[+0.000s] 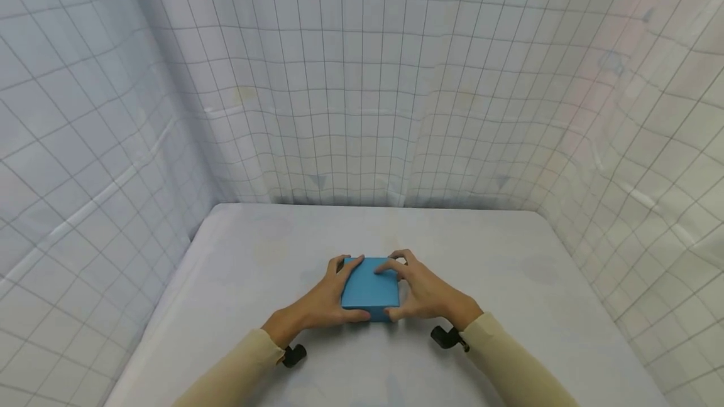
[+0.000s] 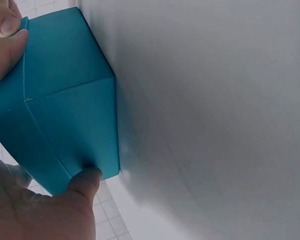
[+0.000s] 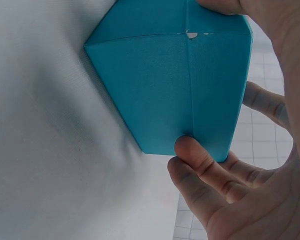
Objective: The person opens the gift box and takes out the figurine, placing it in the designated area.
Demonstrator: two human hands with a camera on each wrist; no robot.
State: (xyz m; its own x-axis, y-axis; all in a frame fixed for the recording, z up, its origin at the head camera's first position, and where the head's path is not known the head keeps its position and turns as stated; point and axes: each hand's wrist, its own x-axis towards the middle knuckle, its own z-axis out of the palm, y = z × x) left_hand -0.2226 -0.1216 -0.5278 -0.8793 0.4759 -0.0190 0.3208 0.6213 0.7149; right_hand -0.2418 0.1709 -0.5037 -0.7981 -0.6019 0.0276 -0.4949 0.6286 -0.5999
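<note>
A blue lidded box [image 1: 370,287] sits on the white table, held from both sides. My left hand [image 1: 327,301] grips its left side, thumb against the near face and fingers round the far left corner. On the opposite side my right hand [image 1: 428,292] grips the box, its thumb at the near right corner and one finger lying over the top. In the left wrist view a seam runs round the box [image 2: 72,55], and the thumb presses just below it. The right wrist view shows a small pale chip at a corner of the box [image 3: 140,85].
The white table [image 1: 271,244] has rounded far corners. White cloth walls [image 1: 362,80] with a dark grid stand behind it and along both sides. A small black camera [image 1: 445,337] is strapped at the right wrist, another black camera [image 1: 294,355] at the left.
</note>
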